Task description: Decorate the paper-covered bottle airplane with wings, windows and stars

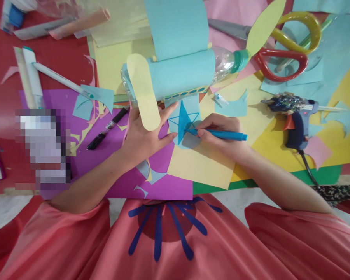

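Note:
My right hand (221, 130) grips a blue marker pen (229, 135) with its tip on a small light blue paper piece (189, 143). That piece bears a drawn star (183, 122), its middle part coloured solid blue and its side points only outlined. My left hand (144, 130) lies with fingers spread, thumb and forefinger at the piece's left edge. Partly covering the left hand is a pale yellow rounded strip (144, 91) on a plastic bottle (221, 66) wrapped in light blue paper (183, 72). The bottle has a green cap (240, 61) with a yellow leaf-shaped paper (265, 27) beside it.
To the right lies a glue gun (299, 116) with its cord running to the table edge. Large scissors (282, 62) with red and yellow handles rest behind it. A black marker (107, 128), white pens (62, 79) and paper scraps (93, 103) lie at the left on purple paper (172, 188).

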A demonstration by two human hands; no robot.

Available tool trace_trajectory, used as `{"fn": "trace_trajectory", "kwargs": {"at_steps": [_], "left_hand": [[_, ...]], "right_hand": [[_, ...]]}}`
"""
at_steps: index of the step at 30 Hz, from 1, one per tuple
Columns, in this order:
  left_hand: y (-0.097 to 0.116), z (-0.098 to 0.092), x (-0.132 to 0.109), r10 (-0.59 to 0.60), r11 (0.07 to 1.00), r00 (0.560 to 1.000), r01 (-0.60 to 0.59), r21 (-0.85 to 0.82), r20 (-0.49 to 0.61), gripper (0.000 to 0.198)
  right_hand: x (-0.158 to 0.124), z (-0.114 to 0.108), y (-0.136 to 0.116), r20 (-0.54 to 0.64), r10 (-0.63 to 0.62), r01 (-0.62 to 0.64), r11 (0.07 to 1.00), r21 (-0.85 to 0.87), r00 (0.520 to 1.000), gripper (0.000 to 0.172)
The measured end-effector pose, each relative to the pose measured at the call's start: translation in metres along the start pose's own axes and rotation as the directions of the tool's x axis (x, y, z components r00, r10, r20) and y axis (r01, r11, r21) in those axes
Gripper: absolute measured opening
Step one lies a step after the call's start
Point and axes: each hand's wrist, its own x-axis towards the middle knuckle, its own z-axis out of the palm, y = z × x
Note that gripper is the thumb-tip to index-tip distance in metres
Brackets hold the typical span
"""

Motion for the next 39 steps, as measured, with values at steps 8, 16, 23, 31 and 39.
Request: {"fn": "trace_trajectory", "kwargs": {"at_steps": [8, 16, 23, 31, 39], "left_hand": [[0.0006, 0.0006, 0.0008, -0.011, 1.0, 1.0, 0.011, -0.007, 0.0, 0.061], [0.0005, -0.0003, 0.0007, -0.015, 1.0, 1.0, 0.015, -0.015, 0.008, 0.062], [0.0002, 0.0003, 0.0001, -0.017, 1.0, 1.0, 0.017, -0.012, 0.001, 0.062], [-0.0002, 0.0003, 0.0, -0.004, 1.0, 1.0, 0.004, -0.011, -0.007, 0.06], [-0.0008, -0.0001, 0.0008, -0.013, 1.0, 1.0, 0.013, -0.026, 0.002, 0.061]], "right_hand": [[-0.0016, -0.001, -0.0018, -0.03, 0.003, -0.003, 1.0, 0.012, 1.0, 0.027], [-0.0018, 0.0009, -0.0001, -0.014, -0.013, 0.013, 1.0, -0.011, 1.0, 0.027], [-0.0017, 0.0005, -0.0009, -0.018, -0.028, 0.028, 1.0, 0.01, 0.999, 0.029], [-0.0017, -0.0006, -0.0045, -0.042, -0.016, 0.016, 1.0, 0.007, 0.999, 0.032], [-0.0015, 0.0001, -0.0001, 0.01, -0.024, 0.024, 1.0, -0.015, 1.0, 0.029]]}}
